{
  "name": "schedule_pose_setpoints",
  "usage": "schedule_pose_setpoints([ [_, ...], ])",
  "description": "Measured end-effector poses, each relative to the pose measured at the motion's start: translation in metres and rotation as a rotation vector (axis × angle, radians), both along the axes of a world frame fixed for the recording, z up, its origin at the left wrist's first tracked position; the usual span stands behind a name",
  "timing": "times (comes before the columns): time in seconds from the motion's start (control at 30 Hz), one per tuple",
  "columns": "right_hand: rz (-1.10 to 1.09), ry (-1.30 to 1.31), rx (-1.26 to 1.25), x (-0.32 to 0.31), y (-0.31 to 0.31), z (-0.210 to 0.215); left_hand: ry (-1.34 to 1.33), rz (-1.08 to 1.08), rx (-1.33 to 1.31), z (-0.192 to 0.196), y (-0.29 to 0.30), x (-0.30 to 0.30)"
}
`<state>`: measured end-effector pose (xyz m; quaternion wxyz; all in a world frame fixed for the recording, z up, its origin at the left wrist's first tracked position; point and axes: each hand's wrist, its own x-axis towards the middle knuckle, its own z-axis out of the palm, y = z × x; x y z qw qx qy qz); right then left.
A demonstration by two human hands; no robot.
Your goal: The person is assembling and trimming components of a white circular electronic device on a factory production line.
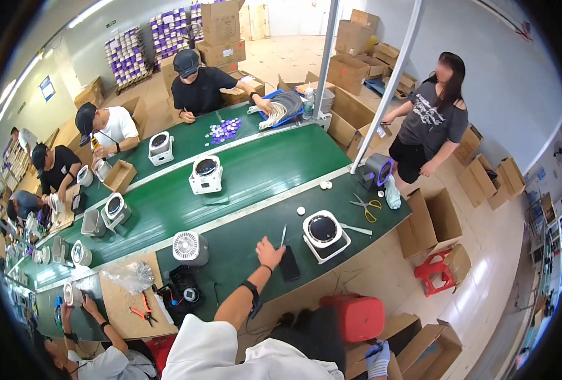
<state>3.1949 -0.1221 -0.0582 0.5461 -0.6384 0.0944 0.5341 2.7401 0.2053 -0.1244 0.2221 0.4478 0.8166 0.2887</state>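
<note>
My left hand [270, 253], bare and with a dark band on the wrist, reaches over the green table with its fingers apart. Nothing shows in its grasp. Close beside it lie a slim, pale pen-like item [284, 235] and a black phone [290, 263]. A white round-headed fan [323, 229] on a U-shaped stand is to the right of the phone. Low at the right, my right hand [377, 362] wears a white and blue glove. Its fingers are closed on a dark blue pen-like tool [373, 349], partly hidden, beside an open carton.
Yellow-handled scissors [369, 209], a white strip [357, 229] and a grey-white fan unit [190, 247] share the table. Beyond runs a green conveyor belt [268, 171] carrying fans. A red stool [355, 316] and open cartons [429, 348] stand near me. Co-workers sit across and at left; one person stands right.
</note>
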Motion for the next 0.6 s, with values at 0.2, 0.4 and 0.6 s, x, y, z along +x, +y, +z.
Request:
schedule_pose_setpoints([
  [0.2, 0.251, -0.068, 0.277, 0.017, 0.148, 0.055, 0.139, -0.054, -0.164, 0.02, -0.038, 0.07],
  [0.4, 0.57, -0.153, 0.432, 0.05, 0.335, 0.047, 0.16, 0.065, -0.019, 0.005, -0.049, 0.053],
  [0.6, 0.927, -0.093, 0.565, 0.04, 0.485, 0.029, 0.234, 0.22, -0.231, 0.016, -0.036, 0.118],
])
